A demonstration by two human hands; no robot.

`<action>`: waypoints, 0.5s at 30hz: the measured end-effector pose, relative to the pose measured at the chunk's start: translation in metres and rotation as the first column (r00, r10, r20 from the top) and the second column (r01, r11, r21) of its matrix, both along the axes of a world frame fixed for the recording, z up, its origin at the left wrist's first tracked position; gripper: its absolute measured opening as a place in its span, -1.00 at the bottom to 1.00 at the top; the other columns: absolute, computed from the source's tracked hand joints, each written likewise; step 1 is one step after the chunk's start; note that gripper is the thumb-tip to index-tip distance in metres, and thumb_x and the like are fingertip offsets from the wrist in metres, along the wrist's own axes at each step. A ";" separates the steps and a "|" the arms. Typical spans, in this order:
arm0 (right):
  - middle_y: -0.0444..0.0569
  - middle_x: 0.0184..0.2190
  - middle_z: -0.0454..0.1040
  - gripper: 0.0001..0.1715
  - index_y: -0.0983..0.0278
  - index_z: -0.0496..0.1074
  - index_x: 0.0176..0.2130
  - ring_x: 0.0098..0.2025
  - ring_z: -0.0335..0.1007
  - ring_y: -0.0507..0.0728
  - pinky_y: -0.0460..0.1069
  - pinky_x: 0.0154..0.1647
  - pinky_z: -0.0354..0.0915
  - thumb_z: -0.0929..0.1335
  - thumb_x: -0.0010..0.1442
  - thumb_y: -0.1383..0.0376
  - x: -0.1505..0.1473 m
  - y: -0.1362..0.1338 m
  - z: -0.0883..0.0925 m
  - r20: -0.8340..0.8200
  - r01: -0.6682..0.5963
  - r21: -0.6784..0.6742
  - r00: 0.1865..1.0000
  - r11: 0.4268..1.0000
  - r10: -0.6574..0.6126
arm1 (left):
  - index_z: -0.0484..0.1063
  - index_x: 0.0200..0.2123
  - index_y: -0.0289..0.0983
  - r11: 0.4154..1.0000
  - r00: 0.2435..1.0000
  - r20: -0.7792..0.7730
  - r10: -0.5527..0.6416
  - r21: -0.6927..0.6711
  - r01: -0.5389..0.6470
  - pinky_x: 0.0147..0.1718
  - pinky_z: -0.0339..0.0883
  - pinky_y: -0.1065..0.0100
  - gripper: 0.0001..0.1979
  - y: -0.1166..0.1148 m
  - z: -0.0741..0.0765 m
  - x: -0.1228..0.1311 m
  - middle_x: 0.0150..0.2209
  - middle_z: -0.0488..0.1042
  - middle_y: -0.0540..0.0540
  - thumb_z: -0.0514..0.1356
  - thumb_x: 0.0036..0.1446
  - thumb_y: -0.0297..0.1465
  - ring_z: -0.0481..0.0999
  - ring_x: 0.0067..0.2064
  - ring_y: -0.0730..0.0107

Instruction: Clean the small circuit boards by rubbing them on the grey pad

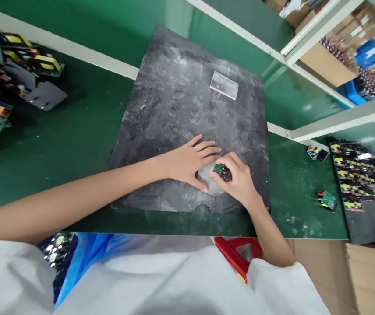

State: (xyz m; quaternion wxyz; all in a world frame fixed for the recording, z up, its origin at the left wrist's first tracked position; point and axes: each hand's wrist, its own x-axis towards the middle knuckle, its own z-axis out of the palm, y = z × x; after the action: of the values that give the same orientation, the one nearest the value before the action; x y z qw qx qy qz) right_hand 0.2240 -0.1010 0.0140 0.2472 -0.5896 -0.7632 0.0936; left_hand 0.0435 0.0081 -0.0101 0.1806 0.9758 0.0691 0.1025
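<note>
My left hand (192, 161) lies with its fingers spread on the dark, scuffed board (174, 109), thumb and fingers around the left side of a round grey disc (212, 188). Over that disc, my right hand (238, 179) pinches a small green circuit board with parts on it (222, 171) between thumb and fingers. Part of the circuit board is hidden by the fingers. I cannot tell whether it touches the disc. Farther back on the dark board lies a flat, pale, shiny rectangular piece (224, 85).
Circuit assemblies with grey plates (44, 94) crowd the left of the green bench (79, 127). On the right, two small boards (327, 200) lie near a dark tray (368, 218) packed with similar ones. White frame bars (341, 116) rise at the right. Below the bench edge is a blue bin (85, 249).
</note>
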 end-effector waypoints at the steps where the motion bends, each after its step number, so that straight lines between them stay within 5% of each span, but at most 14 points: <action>1: -0.08 -0.30 0.36 -0.76 0.17 0.32 -0.21 -0.28 0.41 0.10 -0.03 -0.30 0.34 0.31 0.24 0.07 0.000 0.000 0.000 0.000 0.000 0.000 1.000 1.000 0.000 | 0.18 0.27 -0.35 1.000 1.000 0.001 -0.001 0.000 0.001 0.29 -0.30 -0.17 -0.08 0.000 0.000 0.000 0.32 0.13 -0.31 0.17 0.03 0.16 0.01 0.35 -0.17; 15: -0.08 -0.30 0.36 -0.76 0.17 0.32 -0.21 -0.28 0.41 0.09 -0.04 -0.34 0.33 0.31 0.24 0.07 0.001 0.000 0.000 0.013 -0.005 -0.012 1.000 1.000 0.005 | 0.20 0.26 -0.34 1.000 1.000 0.018 0.001 -0.002 -0.001 0.29 -0.30 -0.17 -0.09 0.000 -0.001 0.000 0.31 0.15 -0.31 0.18 0.02 0.16 0.03 0.34 -0.18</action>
State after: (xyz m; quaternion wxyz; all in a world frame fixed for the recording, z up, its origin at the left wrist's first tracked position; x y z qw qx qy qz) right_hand 0.2246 -0.1011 0.0143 0.2385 -0.5898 -0.7656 0.0950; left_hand 0.0434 0.0085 -0.0111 0.1819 0.9746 0.0680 0.1112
